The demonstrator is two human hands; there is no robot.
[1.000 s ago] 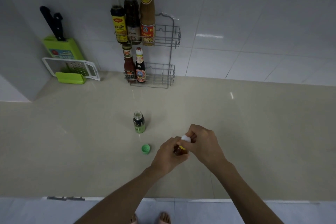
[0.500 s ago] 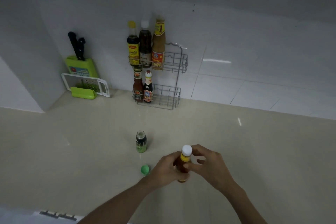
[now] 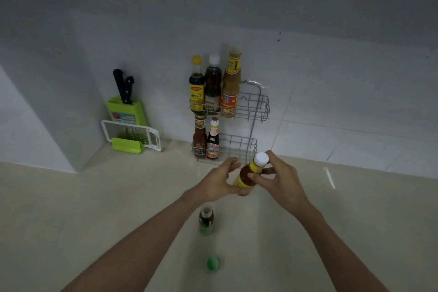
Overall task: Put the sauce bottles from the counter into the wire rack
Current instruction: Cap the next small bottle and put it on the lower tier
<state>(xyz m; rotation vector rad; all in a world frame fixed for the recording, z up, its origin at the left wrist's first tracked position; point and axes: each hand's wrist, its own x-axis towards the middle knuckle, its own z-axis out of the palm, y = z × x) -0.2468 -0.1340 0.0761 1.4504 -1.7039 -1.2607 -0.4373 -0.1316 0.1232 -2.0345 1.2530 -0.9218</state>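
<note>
Looking down over a pale counter (image 3: 71, 208) toward a two-tier wire rack (image 3: 258, 108) standing against the tiled wall, carrying three tall bottles (image 3: 212, 85) above and two short ones (image 3: 206, 140) below. Passing a green knife block (image 3: 124, 111) and a white grater (image 3: 132, 134) in the left corner. Holding a tilted orange sauce bottle (image 3: 244, 172) just before the lower tier, left hand (image 3: 213, 185) curling round its body, right hand (image 3: 279, 180) pinching its neck below the white cap. Leaving a small green bottle (image 3: 206, 221) standing nearer, a green cap (image 3: 212, 264) lying nearest.
</note>
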